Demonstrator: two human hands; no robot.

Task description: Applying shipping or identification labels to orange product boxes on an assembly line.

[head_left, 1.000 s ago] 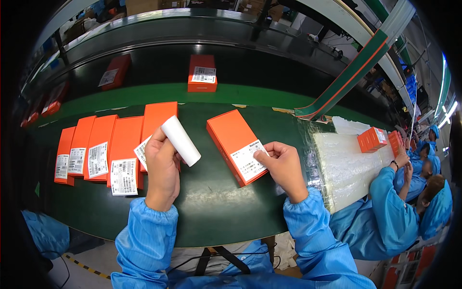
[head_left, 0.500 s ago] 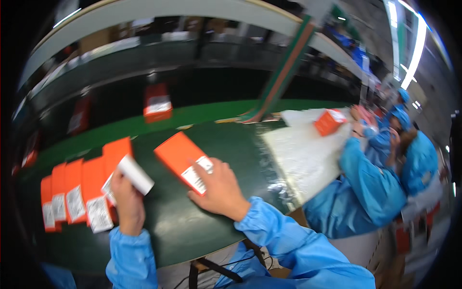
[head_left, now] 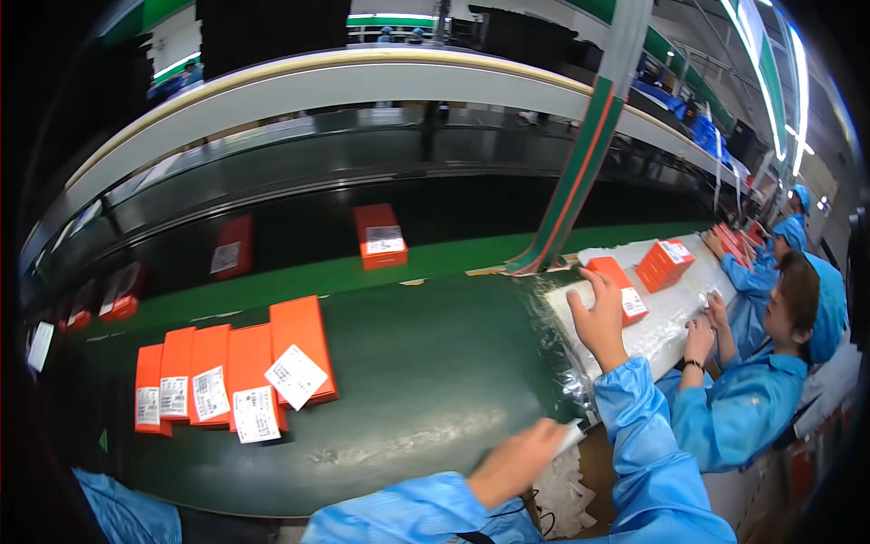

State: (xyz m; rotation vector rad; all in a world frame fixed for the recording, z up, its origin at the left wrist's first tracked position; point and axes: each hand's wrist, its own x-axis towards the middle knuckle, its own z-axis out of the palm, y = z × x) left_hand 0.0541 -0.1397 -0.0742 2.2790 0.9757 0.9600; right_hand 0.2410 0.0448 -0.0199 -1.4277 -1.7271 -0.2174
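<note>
My right hand (head_left: 600, 322) is raised over the white-covered bench on the right, fingers apart, beside an orange box (head_left: 622, 283) with a white label. Whether they touch is hard to tell. My left hand (head_left: 518, 464), slightly blurred, is closed at the near edge of the green table. A small white paper slip (head_left: 571, 437) sticks out from its fingertips. On the left of the table, several orange boxes (head_left: 249, 349) lie in an overlapping row with white labels. One white label (head_left: 296, 376) sits askew across the rightmost box.
Another orange box (head_left: 664, 265) stands farther back on the plastic-covered bench (head_left: 580, 313). Beyond the table, a dark conveyor (head_left: 308, 238) carries several orange boxes. A green post (head_left: 571, 181) rises at the table's far edge. Co-workers in blue (head_left: 752, 390) work close on the right.
My right hand has moved right from the table to the covered bench; the orange box it held now lies there. My left hand has swung right, away from the row. The view has shifted.
</note>
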